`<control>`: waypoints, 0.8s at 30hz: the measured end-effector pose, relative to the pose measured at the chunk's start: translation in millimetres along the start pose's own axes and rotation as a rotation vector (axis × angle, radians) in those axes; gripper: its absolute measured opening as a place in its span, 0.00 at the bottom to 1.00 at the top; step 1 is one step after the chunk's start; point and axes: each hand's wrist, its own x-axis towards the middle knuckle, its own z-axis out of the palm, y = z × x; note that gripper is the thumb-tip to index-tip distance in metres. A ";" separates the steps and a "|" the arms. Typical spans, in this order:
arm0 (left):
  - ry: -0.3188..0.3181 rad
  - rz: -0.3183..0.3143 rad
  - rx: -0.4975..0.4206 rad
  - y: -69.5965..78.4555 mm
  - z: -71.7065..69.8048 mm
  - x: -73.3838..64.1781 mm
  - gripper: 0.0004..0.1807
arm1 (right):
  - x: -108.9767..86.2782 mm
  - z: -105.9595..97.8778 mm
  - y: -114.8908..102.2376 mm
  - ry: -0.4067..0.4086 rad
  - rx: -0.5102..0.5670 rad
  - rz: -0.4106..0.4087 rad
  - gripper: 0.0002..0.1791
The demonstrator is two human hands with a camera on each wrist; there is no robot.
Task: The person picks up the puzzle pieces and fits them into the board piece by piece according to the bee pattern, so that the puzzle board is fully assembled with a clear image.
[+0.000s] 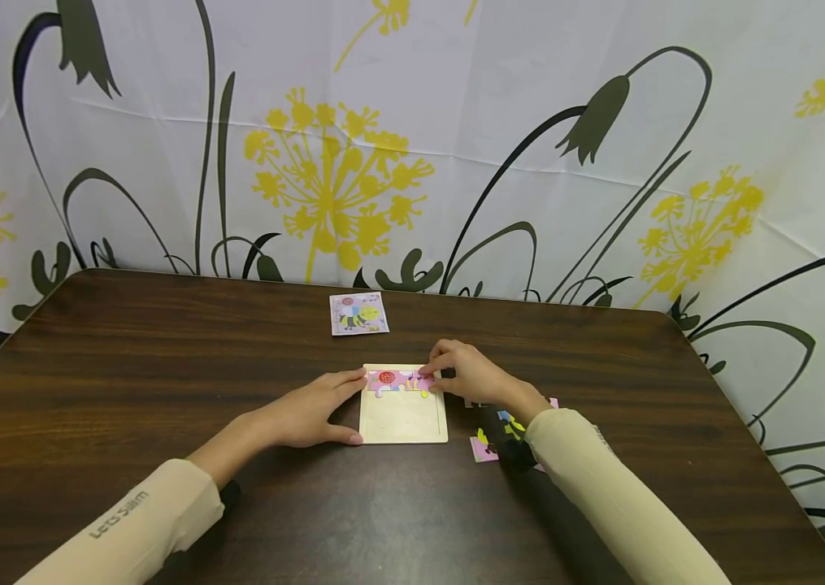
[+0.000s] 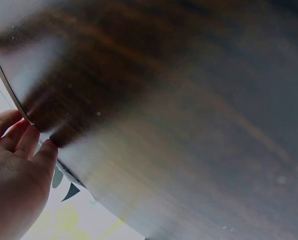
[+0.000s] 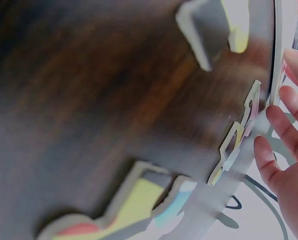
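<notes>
A square wooden puzzle tray [image 1: 403, 421] lies on the table, with pink pieces [image 1: 393, 381] along its far side and bare wood nearer me. My left hand [image 1: 310, 410] rests against the tray's left side, fingers near the far corner and thumb at the near one. In the left wrist view its fingers [image 2: 26, 140] look fairly straight along the edge. My right hand [image 1: 474, 374] is over the far right corner, thumb and fingertips pinching a puzzle piece [image 1: 423, 382] in the top row. The right wrist view shows the other fingers [image 3: 284, 130] loosely bent; that piece is hidden there.
Loose puzzle pieces [image 1: 484, 449] lie right of the tray, partly under my right forearm. Nearer that wrist camera is a yellow and blue piece [image 3: 139, 200]. A square bee picture card [image 1: 358, 314] lies beyond the tray. A flowered cloth [image 1: 500, 195] hangs behind the brown table [image 1: 163, 349].
</notes>
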 end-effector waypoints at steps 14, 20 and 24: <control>0.000 0.005 0.004 1.1 -1.4 -1.0 0.43 | -0.3 -1.5 -2.6 -0.005 0.021 0.032 0.12; -0.002 0.005 0.001 1.7 -1.2 -0.9 0.43 | -1.3 -2.8 -2.9 -0.015 0.045 0.041 0.11; -0.001 0.001 0.001 2.0 -1.3 -0.8 0.43 | -3.0 -7.1 -4.3 -0.025 0.061 0.046 0.11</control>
